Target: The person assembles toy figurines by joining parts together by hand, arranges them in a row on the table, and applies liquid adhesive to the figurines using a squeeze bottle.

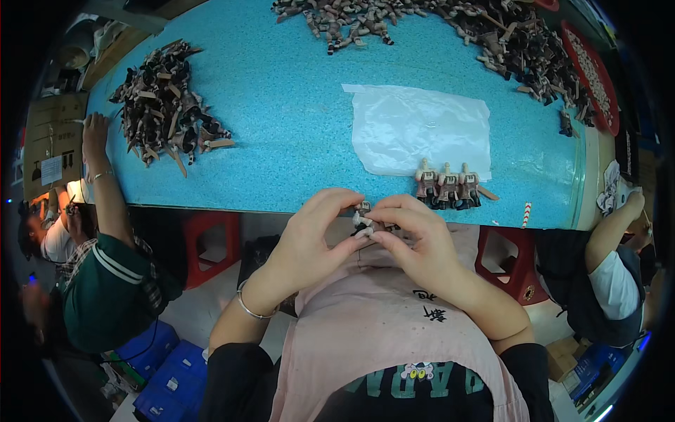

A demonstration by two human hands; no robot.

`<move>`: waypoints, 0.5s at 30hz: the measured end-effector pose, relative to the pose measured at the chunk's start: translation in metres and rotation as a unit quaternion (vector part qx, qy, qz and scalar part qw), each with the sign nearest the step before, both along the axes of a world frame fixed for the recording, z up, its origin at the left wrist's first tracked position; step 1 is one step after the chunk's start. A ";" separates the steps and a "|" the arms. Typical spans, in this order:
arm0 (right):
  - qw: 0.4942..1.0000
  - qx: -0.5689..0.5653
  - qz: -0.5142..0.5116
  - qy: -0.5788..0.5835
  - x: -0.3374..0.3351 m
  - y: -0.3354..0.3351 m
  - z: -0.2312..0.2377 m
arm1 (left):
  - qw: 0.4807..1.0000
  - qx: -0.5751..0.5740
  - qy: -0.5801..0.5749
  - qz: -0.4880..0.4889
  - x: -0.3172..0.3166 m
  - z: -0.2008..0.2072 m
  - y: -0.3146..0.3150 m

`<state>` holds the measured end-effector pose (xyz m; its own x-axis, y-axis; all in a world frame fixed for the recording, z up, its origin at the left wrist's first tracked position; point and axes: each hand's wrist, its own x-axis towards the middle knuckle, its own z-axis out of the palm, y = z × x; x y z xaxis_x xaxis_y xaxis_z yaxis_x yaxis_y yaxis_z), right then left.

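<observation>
A small toy figure (363,219), pale with dark parts, is pinched between both hands just off the table's near edge. My left hand (313,228) grips it from the left with thumb and fingertips. From the right, my right hand (416,232) closes its thumb and fingers on the same figure. Its finer parts are hidden by the fingers. Beyond my right hand, three figure bodies (448,184) without visible heads stand side by side by the edge of a white plastic sheet (420,126) on the blue tabletop (281,126).
Heaped figures (162,105) lie at the left, with more figures (520,56) piled at the far right. A red tray (590,74) of small pale pieces stands beyond them. Red stools (211,246) flank me. Co-workers sit at both sides; one person's hand (95,133) rests at the table's left end.
</observation>
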<state>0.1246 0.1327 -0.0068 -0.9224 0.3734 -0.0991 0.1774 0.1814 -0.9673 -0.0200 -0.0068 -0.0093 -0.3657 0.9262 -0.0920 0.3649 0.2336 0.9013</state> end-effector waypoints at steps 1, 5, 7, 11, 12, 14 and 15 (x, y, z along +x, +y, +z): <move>1.000 0.001 -0.003 0.000 0.000 -0.001 -0.001 | 1.000 0.003 0.002 0.001 0.000 0.000 0.000; 1.000 0.007 -0.014 -0.006 -0.001 -0.003 -0.001 | 1.000 0.008 0.016 -0.004 0.001 0.001 0.000; 1.000 0.006 -0.019 -0.012 -0.002 -0.003 -0.001 | 1.000 0.006 0.020 -0.003 0.001 0.002 0.000; 0.999 0.006 -0.036 -0.017 -0.001 -0.006 -0.002 | 0.999 0.019 0.040 -0.014 -0.001 0.003 0.001; 0.999 0.006 -0.036 -0.017 -0.001 -0.006 -0.002 | 1.000 0.027 0.001 -0.014 -0.004 0.002 0.000; 0.998 -0.013 -0.042 -0.041 0.000 -0.007 -0.001 | 0.999 0.034 -0.039 -0.015 -0.008 -0.002 -0.001; 0.998 -0.013 -0.043 -0.042 0.001 -0.008 -0.003 | 0.998 0.033 -0.052 -0.009 -0.009 -0.007 -0.001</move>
